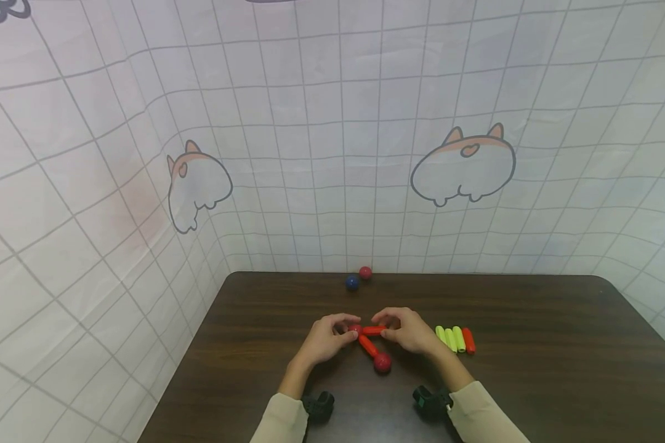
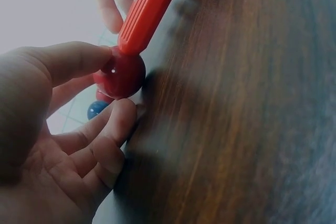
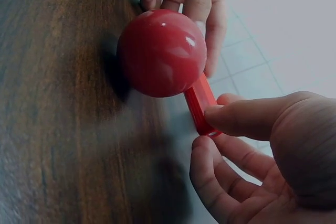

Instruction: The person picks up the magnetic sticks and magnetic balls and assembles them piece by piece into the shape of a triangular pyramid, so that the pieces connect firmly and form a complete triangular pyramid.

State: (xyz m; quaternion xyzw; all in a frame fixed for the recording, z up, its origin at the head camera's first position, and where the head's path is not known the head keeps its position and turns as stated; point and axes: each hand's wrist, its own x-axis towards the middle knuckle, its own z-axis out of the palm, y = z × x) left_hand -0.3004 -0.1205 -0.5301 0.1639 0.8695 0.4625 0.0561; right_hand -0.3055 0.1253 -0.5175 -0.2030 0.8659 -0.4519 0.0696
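Note:
My left hand (image 1: 322, 339) pinches a red ball (image 2: 123, 74) between thumb and fingers, low over the table. With thumb and fingertips, my right hand (image 1: 410, 332) grips the outer end of a short red rod (image 3: 201, 103). That rod's other end meets the ball under my left fingers. A second ridged red rod (image 2: 149, 11) runs from the same ball toward the near side. At its near end sits another red ball (image 1: 383, 362), large in the right wrist view. Together the two rods form a V.
At the table's far edge are a blue ball (image 1: 352, 282) and a red ball (image 1: 365, 272). Right of my right hand, several yellow-green rods (image 1: 450, 339) lie beside a red rod (image 1: 468, 340). A white grid-patterned cloth (image 1: 360, 203) hangs behind the dark wooden table (image 1: 554, 357).

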